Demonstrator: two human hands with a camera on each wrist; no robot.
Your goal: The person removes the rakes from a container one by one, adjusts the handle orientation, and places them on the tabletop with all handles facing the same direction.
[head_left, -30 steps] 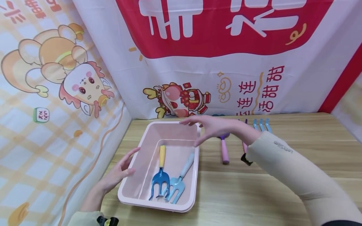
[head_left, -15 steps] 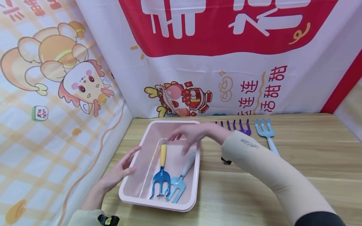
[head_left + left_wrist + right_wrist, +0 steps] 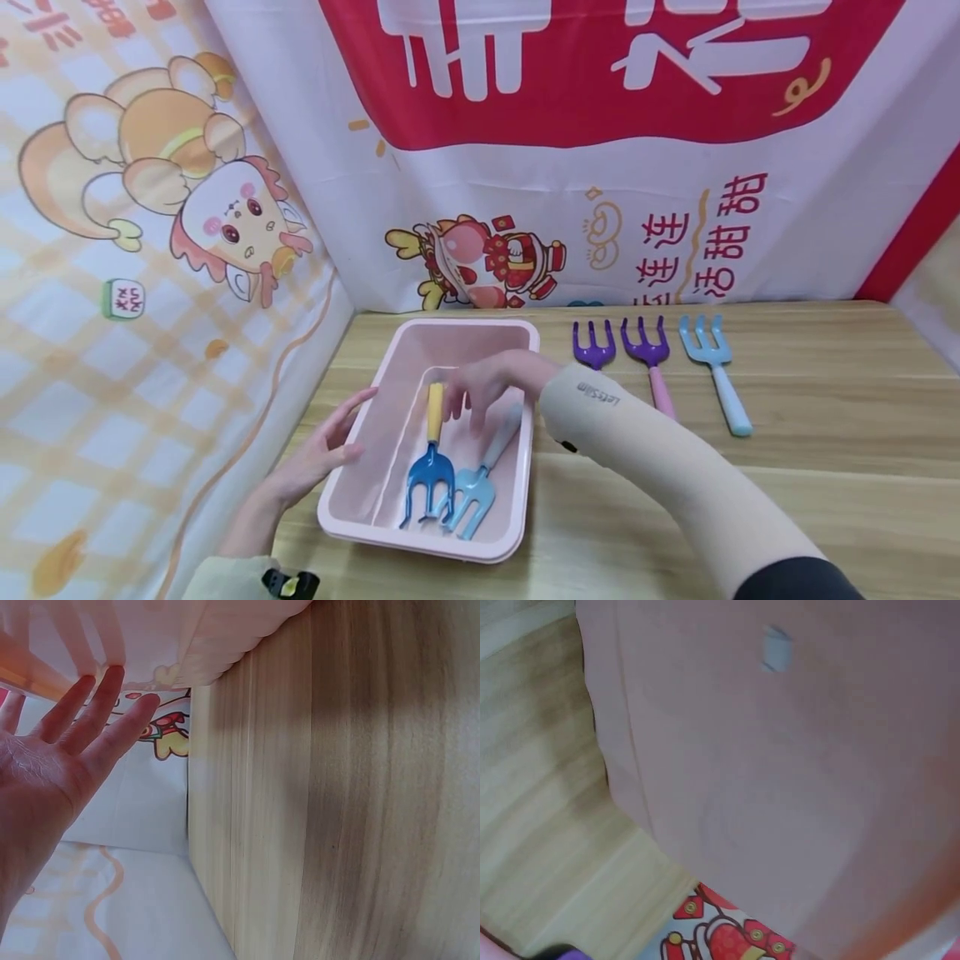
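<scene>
Sleeve lettering: your right sleeve [image 3: 598, 393] is showing "LetsSlim" near the cuff.
Backdrop writing: red characters on the white backdrop cloth [image 3: 480, 187] are reading 连连 and 活甜甜; big white ones on its red panel [image 3: 525, 121] are being cut off by the view.
Pink bin: the pink bin [image 3: 416, 546] is standing near the table's far left corner, holding two hand forks.
Bin contents: the yellow-handled blue fork [image 3: 431, 467] is lying with its tines towards the bin's near edge; the light-blue fork [image 3: 474, 490] is slanting beside it, its handle leaning towards the right wall.
Right hand: your right hand [image 3: 480, 387] is reaching inside the bin, fingers apart and loosely bent, just beside the yellow handle; whether they are touching it, I cannot tell.
Left hand: your left hand [image 3: 326, 446] is resting spread fingertips on the bin's left wall.
Table: along the wood-grain table's [image 3: 840, 392] far edge, two purple forks [image 3: 647, 346] and another pale-blue fork [image 3: 720, 367] are lying.
Room: a checked cartoon cloth [image 3: 97, 358] is hanging along the left side.
</scene>
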